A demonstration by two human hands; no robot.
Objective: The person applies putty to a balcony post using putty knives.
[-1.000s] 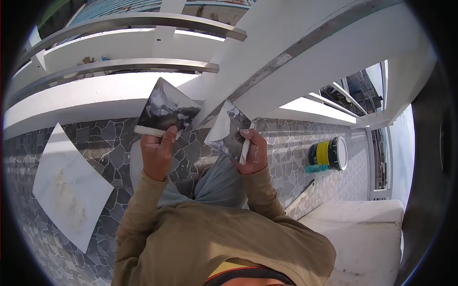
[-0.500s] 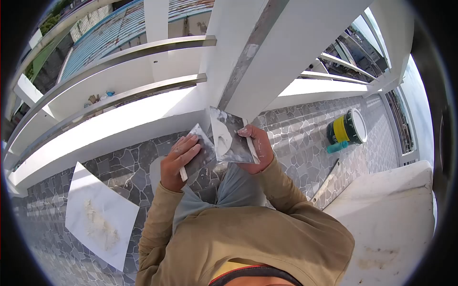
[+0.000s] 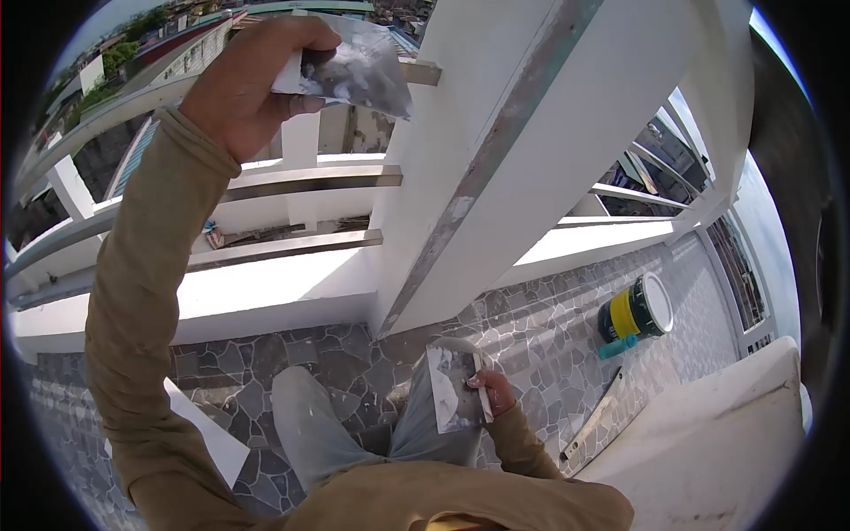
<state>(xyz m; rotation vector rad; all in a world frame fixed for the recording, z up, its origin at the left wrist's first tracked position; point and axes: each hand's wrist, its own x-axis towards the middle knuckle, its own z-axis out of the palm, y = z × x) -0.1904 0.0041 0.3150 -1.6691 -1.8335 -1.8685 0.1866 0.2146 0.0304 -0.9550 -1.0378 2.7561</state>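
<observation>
My left hand is raised at the upper left, its fingers closed round a metal scraper smeared with white paste. The blade's far corner is near the edge of the white column; whether they touch I cannot tell. Low in the middle, over my right thigh, my right hand grips a second flat metal scraper, which carries a patch of white paste. A grey, rough strip runs down the column's corner.
Metal railings cross the left side above a white ledge. A white sheet lies on the stone floor. To the right are a dark bucket with a yellow band, a teal item, a long flat bar and a white slab.
My left hand has risen to the upper left with its scraper, away from the other one. My right hand has lowered with its scraper. The view has tilted up.
</observation>
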